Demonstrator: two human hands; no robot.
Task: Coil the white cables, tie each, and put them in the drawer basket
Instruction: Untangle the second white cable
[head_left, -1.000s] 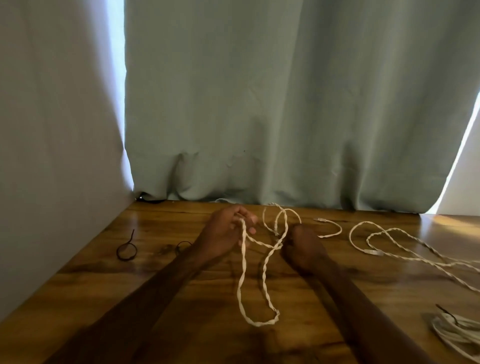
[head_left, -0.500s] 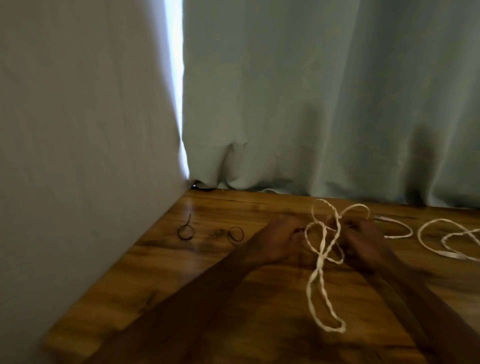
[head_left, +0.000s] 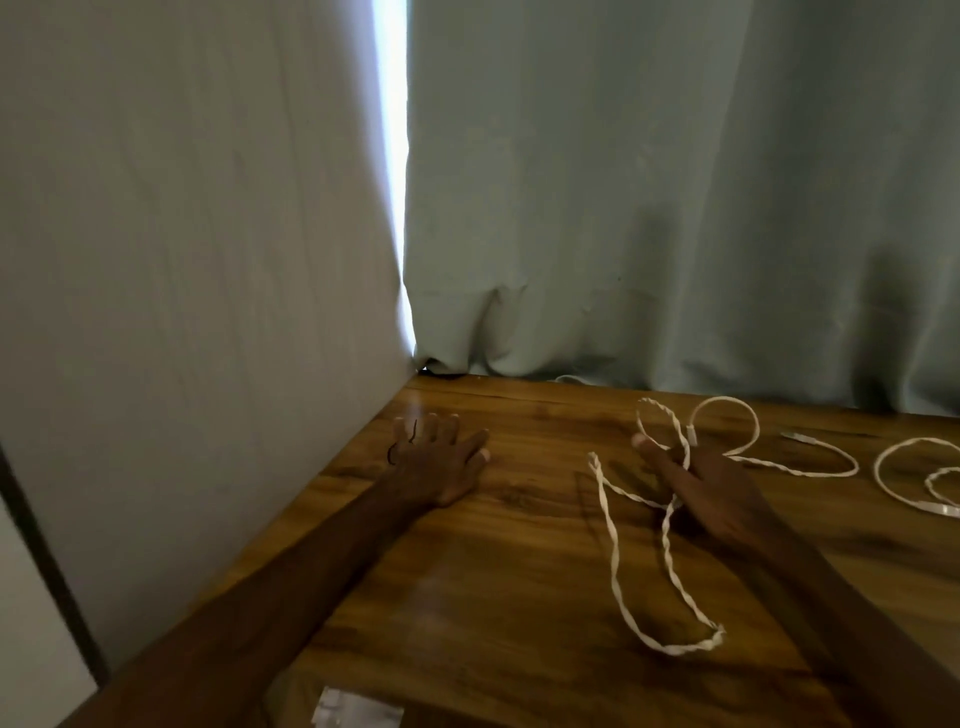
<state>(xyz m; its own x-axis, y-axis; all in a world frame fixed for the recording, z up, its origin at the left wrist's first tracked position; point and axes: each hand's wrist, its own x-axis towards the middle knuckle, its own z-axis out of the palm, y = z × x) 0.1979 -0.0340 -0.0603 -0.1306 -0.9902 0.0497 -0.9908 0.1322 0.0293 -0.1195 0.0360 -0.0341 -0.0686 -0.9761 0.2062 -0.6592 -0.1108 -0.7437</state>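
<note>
A white braided cable (head_left: 615, 551) lies in loose loops on the wooden table (head_left: 519, 571), with one long loop trailing toward me. My right hand (head_left: 717, 493) holds the cable where the loops cross, thumb stretched out to the left and the fingers hidden behind the hand. My left hand (head_left: 441, 460) reaches to the table's far left, its fingers spread flat over a thin black tie (head_left: 392, 453) that shows at the fingers. A second white cable (head_left: 883, 475) curls at the right edge.
A pale wall panel (head_left: 208, 312) borders the table on the left and a green curtain (head_left: 675, 208) hangs behind it. A cable connector (head_left: 797, 437) lies at the back right. Something white (head_left: 356, 714) sits below the table's front edge.
My left hand let go of the cable and moved left onto the black ties. My right hand kept the loops. The view swung left.
</note>
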